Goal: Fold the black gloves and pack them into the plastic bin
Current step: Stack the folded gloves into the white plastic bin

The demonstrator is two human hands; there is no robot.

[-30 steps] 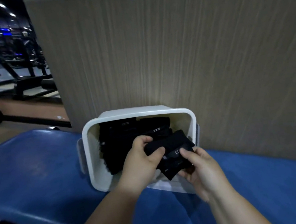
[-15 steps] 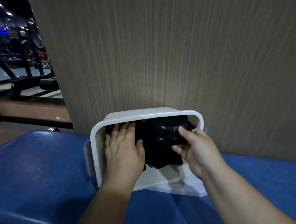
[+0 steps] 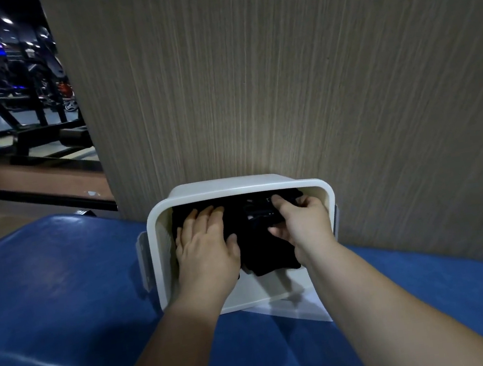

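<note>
A white plastic bin [image 3: 159, 224] stands on the blue padded bench, tipped toward me, against the wood-grain panel. Folded black gloves [image 3: 260, 241] fill its inside. My left hand [image 3: 206, 242] lies flat with straight fingers on the left stack of gloves inside the bin. My right hand [image 3: 299, 224] is inside the bin on the right, its fingers and thumb curled round a folded black glove [image 3: 261, 214] that has small white print. The lower part of the stacks is hidden by my hands.
The blue padded bench [image 3: 63, 283] spreads left, right and toward me. A tall wood-grain panel [image 3: 282, 85] rises directly behind the bin. A white lid [image 3: 300, 310] lies under the bin's front. Dark gym machines [image 3: 7, 90] stand far left.
Both hands went from the bin's mouth deeper into it. My left hand let go of the folded glove and flattened on the left stack; my right hand carried the glove inward to the right.
</note>
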